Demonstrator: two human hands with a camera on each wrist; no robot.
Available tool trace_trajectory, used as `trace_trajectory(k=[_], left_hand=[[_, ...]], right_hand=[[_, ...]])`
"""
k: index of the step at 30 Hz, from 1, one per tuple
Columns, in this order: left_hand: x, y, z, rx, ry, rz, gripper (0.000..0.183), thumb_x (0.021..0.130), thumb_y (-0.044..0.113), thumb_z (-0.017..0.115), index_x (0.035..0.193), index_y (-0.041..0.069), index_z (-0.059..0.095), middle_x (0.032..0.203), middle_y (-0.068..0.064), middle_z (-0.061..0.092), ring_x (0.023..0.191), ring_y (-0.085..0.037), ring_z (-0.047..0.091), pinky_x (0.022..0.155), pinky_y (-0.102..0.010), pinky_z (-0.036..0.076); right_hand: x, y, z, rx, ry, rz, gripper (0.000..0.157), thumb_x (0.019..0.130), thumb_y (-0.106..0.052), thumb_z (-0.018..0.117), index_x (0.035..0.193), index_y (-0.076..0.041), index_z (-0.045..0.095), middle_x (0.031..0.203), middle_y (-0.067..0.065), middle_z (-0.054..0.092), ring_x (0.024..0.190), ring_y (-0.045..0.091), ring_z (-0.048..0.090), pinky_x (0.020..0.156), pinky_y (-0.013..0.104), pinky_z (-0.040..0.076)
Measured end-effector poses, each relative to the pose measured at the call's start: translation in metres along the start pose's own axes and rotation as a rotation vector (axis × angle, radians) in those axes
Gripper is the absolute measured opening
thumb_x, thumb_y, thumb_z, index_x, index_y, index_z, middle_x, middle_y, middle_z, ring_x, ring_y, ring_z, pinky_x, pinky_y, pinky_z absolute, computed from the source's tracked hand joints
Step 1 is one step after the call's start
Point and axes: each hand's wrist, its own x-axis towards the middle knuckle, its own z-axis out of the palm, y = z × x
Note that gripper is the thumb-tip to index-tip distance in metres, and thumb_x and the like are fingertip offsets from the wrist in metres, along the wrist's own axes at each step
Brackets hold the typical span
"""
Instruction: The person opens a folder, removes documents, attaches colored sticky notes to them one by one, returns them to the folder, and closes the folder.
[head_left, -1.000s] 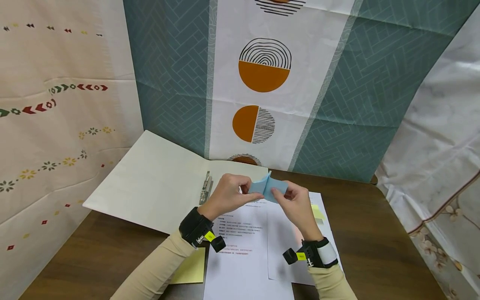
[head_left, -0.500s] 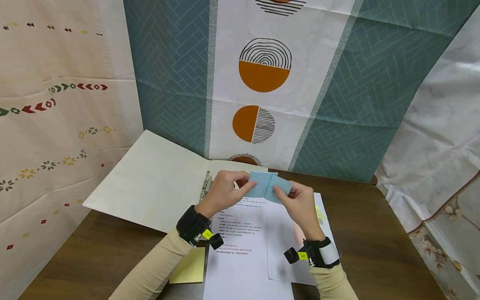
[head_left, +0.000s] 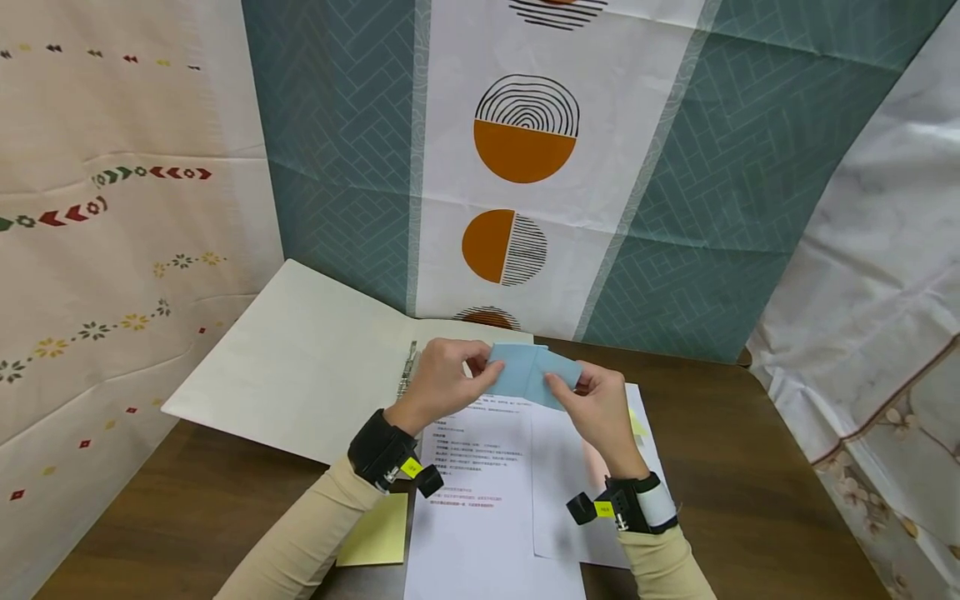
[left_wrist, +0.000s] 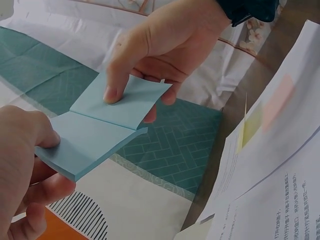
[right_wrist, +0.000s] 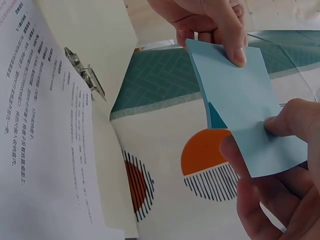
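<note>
Head view: left hand (head_left: 444, 379) and right hand (head_left: 597, 410) each pinch one end of the rectangular light-blue paper pad (head_left: 517, 372) between them; its poked-up middle has gone flatter, so it seems opened out.

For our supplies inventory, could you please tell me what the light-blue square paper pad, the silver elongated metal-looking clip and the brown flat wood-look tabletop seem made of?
Light-blue square paper pad: matte paper; its layered edge suggests stacked sheets.
Silver elongated metal-looking clip: probably shiny metal, given its bright highlights.
Brown flat wood-look tabletop: satin wood or laminate; streaky grain shows, but which is unclear.
</note>
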Motion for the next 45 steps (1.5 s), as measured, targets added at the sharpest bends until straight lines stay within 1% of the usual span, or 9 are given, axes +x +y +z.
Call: trace_trajectory(k=[2, 4, 7, 11, 24, 28, 34, 39, 45], left_hand=[[0.000, -0.001, -0.001, 0.007, 0.005, -0.001, 0.013, 0.097, 0.006, 0.083, 0.084, 0.003, 0.079, 0.070, -0.007, 0.075, 0.067, -0.018, 0.069, 0.064, -0.020, 0.052], [-0.001, -0.002, -0.003, 0.006, 0.006, -0.003, 0.014, 0.097, 0.006, 0.083, 0.084, 0.003, 0.079, 0.070, -0.007, 0.075, 0.067, -0.018, 0.070, 0.064, -0.020, 0.053], [-0.001, -0.004, -0.004, 0.000, 0.010, -0.006, 0.015, 0.097, 0.005, 0.082, 0.083, 0.003, 0.079, 0.070, -0.006, 0.075, 0.066, -0.018, 0.071, 0.064, -0.021, 0.053], [0.000, -0.005, -0.005, -0.009, 0.018, -0.015, 0.015, 0.097, 0.005, 0.082, 0.083, 0.003, 0.079, 0.069, -0.006, 0.075, 0.066, -0.018, 0.071, 0.064, -0.021, 0.053], [0.003, -0.004, -0.010, -0.078, 0.040, -0.142, 0.014, 0.099, 0.004, 0.082, 0.085, 0.002, 0.081, 0.074, -0.009, 0.077, 0.070, -0.019, 0.069, 0.066, -0.021, 0.054], [0.004, -0.010, -0.018, -0.065, 0.086, -0.153, 0.015, 0.099, 0.003, 0.081, 0.085, 0.000, 0.079, 0.075, -0.013, 0.078, 0.069, -0.024, 0.072, 0.067, -0.022, 0.056], [0.005, -0.020, -0.039, -0.041, 0.171, -0.234, 0.010, 0.098, 0.002, 0.082, 0.093, -0.006, 0.081, 0.082, -0.019, 0.082, 0.069, -0.029, 0.070, 0.068, -0.019, 0.054], [0.005, -0.023, -0.049, -0.057, 0.142, -0.273, 0.012, 0.100, 0.006, 0.081, 0.100, -0.006, 0.081, 0.088, -0.021, 0.083, 0.073, -0.028, 0.070, 0.072, -0.016, 0.053], [0.000, -0.029, -0.050, -0.075, 0.093, -0.297, 0.010, 0.101, 0.004, 0.080, 0.094, -0.003, 0.079, 0.083, -0.017, 0.079, 0.075, -0.022, 0.065, 0.072, -0.019, 0.053]], right_hand=[[0.000, 0.000, 0.000, -0.005, -0.002, 0.001, 0.017, 0.100, 0.002, 0.080, 0.112, 0.014, 0.081, 0.109, 0.033, 0.083, 0.095, 0.043, 0.086, 0.079, 0.014, 0.063], [0.001, -0.001, 0.000, -0.008, -0.003, 0.005, 0.017, 0.100, 0.002, 0.080, 0.111, 0.014, 0.081, 0.108, 0.033, 0.084, 0.095, 0.043, 0.086, 0.079, 0.014, 0.063], [0.002, -0.001, -0.001, -0.012, -0.001, 0.014, 0.013, 0.099, 0.001, 0.081, 0.104, 0.013, 0.081, 0.102, 0.032, 0.084, 0.085, 0.018, 0.087, 0.077, 0.012, 0.062], [0.002, 0.000, -0.002, -0.012, 0.005, 0.018, 0.011, 0.098, 0.001, 0.081, 0.095, 0.012, 0.079, 0.092, 0.032, 0.082, 0.074, -0.006, 0.073, 0.072, 0.013, 0.060], [0.005, 0.003, -0.005, -0.013, 0.032, 0.045, 0.013, 0.099, 0.000, 0.081, 0.102, 0.013, 0.081, 0.098, 0.034, 0.082, 0.070, -0.002, 0.072, 0.068, 0.015, 0.059], [0.005, 0.006, -0.011, -0.026, 0.058, 0.070, 0.015, 0.099, -0.002, 0.081, 0.106, 0.012, 0.082, 0.098, 0.034, 0.082, 0.065, 0.005, 0.070, 0.066, 0.019, 0.061], [0.005, 0.006, -0.023, -0.009, 0.148, 0.109, 0.017, 0.099, 0.001, 0.080, 0.110, 0.014, 0.081, 0.102, 0.038, 0.080, 0.067, 0.000, 0.073, 0.070, 0.022, 0.066], [0.006, 0.004, -0.023, -0.021, 0.119, 0.114, 0.021, 0.100, -0.002, 0.079, 0.113, 0.015, 0.080, 0.105, 0.038, 0.080, 0.070, -0.001, 0.074, 0.073, 0.024, 0.067], [0.006, 0.005, -0.024, -0.038, 0.107, 0.122, 0.023, 0.100, -0.002, 0.079, 0.115, 0.015, 0.079, 0.108, 0.038, 0.081, 0.072, -0.002, 0.073, 0.073, 0.020, 0.066]])
